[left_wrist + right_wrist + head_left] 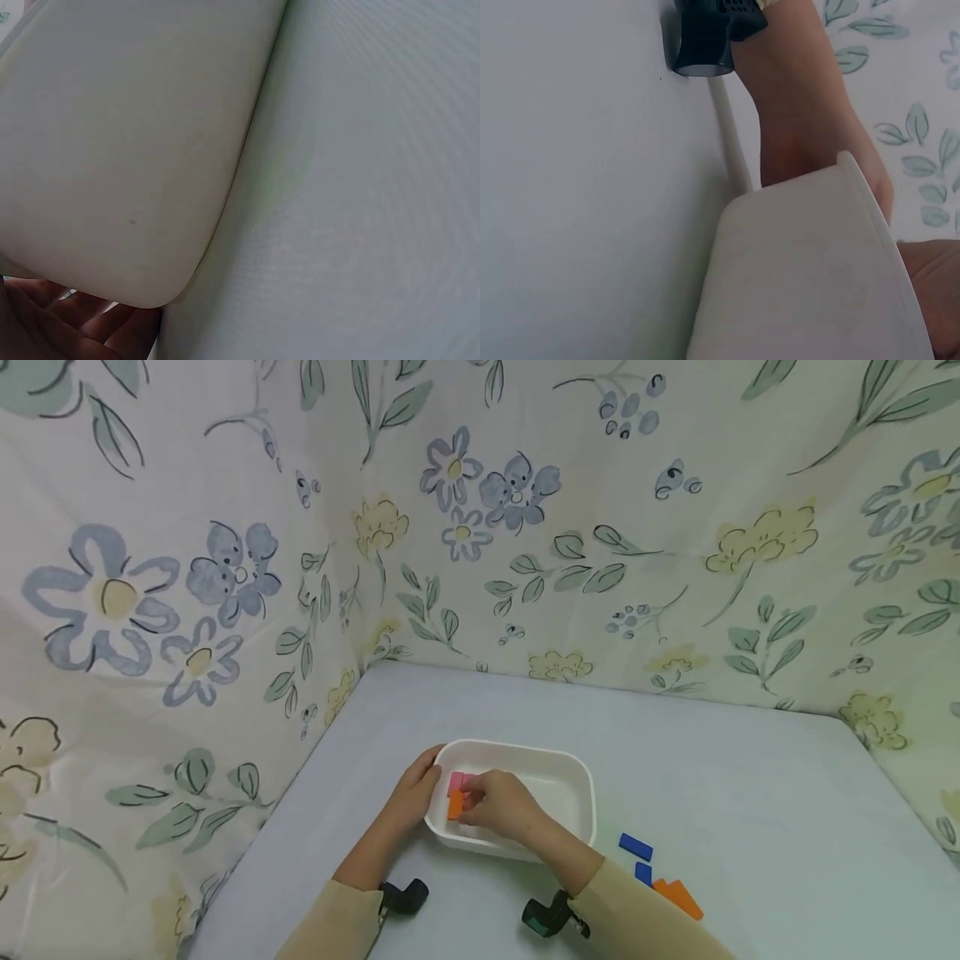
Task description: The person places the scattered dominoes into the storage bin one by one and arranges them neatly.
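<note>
A white plastic tub (551,768) sits on the table with its left end in my left hand (411,792). In the left wrist view, that hand's fingers (97,322) lie along the outside of the tub's end. My right hand (502,806) reaches over the near rim into the tub and pinches an orange block (455,806) at its left end. Just beyond that block lie pink blocks (456,783), partly covered by the right fingers. In the right wrist view, the tub's outer wall (802,277) hides most of the right hand's work.
To the right of the tub lie two blue blocks (636,847) and several orange blocks (681,899), close to the right sleeve (645,910). A white cloth covers the table (720,777). Flower-printed fabric (525,602) stands behind and at the sides.
</note>
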`<control>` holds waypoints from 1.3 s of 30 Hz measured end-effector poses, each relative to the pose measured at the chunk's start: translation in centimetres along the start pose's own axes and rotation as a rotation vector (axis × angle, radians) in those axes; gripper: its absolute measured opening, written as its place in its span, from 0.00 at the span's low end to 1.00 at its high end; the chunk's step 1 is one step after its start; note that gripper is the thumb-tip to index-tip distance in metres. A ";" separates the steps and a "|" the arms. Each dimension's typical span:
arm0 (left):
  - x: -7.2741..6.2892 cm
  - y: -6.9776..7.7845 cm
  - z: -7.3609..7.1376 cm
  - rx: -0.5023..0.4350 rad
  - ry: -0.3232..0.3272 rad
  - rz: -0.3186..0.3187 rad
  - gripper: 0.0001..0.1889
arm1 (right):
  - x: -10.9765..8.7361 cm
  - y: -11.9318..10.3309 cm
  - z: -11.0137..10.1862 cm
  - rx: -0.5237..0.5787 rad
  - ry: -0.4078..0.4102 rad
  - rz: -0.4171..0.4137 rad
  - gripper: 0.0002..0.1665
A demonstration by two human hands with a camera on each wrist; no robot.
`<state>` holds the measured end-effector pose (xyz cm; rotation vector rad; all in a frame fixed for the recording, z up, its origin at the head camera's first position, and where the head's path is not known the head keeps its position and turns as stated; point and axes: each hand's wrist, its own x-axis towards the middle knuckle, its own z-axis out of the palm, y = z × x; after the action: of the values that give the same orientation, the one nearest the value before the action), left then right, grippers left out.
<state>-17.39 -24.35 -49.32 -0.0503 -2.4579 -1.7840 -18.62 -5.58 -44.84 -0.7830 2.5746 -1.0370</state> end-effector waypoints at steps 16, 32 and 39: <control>0.3 0.2 0.0 -0.017 -0.007 -0.005 0.21 | 0.5 -0.3 1.9 -0.100 0.020 0.046 0.19; 0.0 -0.2 -0.1 -0.021 0.013 -0.001 0.21 | 1.0 -0.3 2.5 -0.292 0.005 -0.035 0.21; 0.2 -0.4 0.1 -0.034 0.009 0.006 0.21 | 1.0 0.1 2.6 -0.287 0.024 -0.058 0.22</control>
<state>-17.64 -24.36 -49.73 -0.0523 -2.4179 -1.8199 -18.37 -7.55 -46.78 -0.9223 2.7736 -0.7019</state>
